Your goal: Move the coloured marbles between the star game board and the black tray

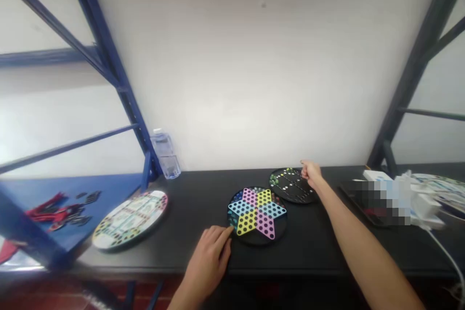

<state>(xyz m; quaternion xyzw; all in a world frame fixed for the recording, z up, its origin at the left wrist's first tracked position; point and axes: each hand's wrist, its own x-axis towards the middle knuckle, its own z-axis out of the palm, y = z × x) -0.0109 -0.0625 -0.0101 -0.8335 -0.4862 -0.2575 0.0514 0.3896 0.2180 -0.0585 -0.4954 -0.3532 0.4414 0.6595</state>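
A Chinese checkers board (256, 210), round and black-rimmed with a star of pink, yellow and blue points, lies on the black tabletop. Small dark blue, green and red pieces sit in gaps around its star. My left hand (212, 254) rests at its near left edge, fingers stretched out, the index fingertip at the rim. Behind it to the right is a second round black board (290, 186) dotted with small white, green and yellow pieces. Over that board's far right edge is my right hand (311, 173), index finger pointing left and other fingers curled; anything inside them is hidden.
A round patterned board (131, 220) lies at left, near a clear bottle (166, 155) by the wall. Red and black items (60, 210) lie on a blue surface beyond the blue frame (119, 77). At right are a dark tray (358, 198), white boxes and a cable.
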